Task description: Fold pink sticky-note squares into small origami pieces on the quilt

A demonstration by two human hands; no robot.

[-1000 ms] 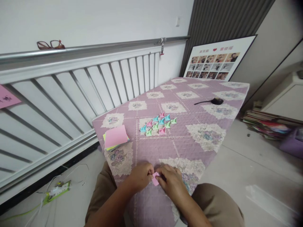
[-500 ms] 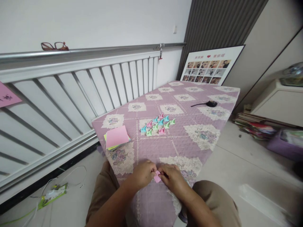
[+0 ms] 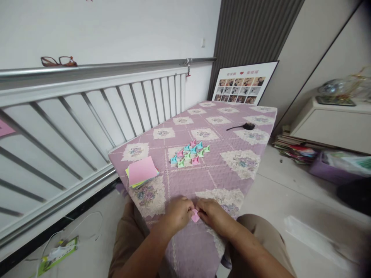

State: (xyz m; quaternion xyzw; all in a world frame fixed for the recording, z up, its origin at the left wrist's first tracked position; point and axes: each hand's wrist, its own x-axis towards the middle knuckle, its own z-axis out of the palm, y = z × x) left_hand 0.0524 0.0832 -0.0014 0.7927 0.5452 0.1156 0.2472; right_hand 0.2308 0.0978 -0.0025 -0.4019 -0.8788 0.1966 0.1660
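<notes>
Close to the table's near end, my left hand (image 3: pixel 180 213) and my right hand (image 3: pixel 213 213) pinch a small folded piece of pink paper (image 3: pixel 195 216) from both sides. Its lower part shows as a pointed shape between my fingers; the upper part is partly hidden by them. Beyond my hands, several small folded paper pieces (image 3: pixel 188 156) in pink, blue and green stand in slanting rows. To the left lies a stack of coloured paper sheets (image 3: pixel 142 171), with a pink sheet on top.
A quilted, flowered cloth (image 3: pixel 185 247) covers the table. Toward its far right lies a small black object with a strap (image 3: pixel 248 126). A white radiator (image 3: pixel 95 116) runs along the left side, with glasses (image 3: pixel 59 61) on the pipe above. A photo board (image 3: pixel 245 83) leans behind the table.
The view has turned slightly to the right. My fingers have shifted a little on the pink paper, which both hands still hold at about the same place.
</notes>
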